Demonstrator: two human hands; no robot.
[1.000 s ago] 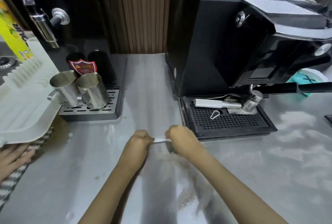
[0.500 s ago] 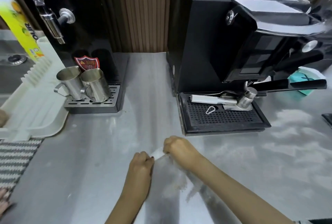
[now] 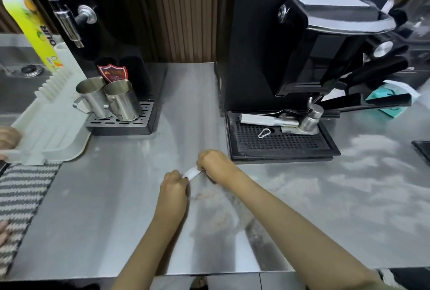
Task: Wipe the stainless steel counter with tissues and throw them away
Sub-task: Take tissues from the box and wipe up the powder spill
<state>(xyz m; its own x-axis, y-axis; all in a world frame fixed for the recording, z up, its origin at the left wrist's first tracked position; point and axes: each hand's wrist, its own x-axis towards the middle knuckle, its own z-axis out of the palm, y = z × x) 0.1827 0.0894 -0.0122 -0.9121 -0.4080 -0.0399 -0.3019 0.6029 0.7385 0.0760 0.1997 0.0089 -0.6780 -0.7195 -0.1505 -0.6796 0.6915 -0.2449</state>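
A small white tissue [image 3: 192, 172] is stretched between my two hands, low over the stainless steel counter [image 3: 111, 196]. My left hand [image 3: 174, 183] grips its near end with curled fingers. My right hand [image 3: 213, 164] grips the far end, just in front of the black espresso machine's drip tray [image 3: 279, 145]. Most of the tissue is hidden inside my fists. Pale smears mark the steel under and to the right of my right forearm.
A black dispenser with two steel jugs [image 3: 109, 101] on its grate stands at the back left. A white drying rack [image 3: 46, 126] and a striped mat [image 3: 21, 194] lie at the left edge, where another person's hand [image 3: 8, 137] shows. A teal packet [image 3: 391, 101] lies far right.
Both hands have drawn back from the drip tray toward the near edge with the tissue. My left hand now sits nearer me than the right, so the tissue slants.
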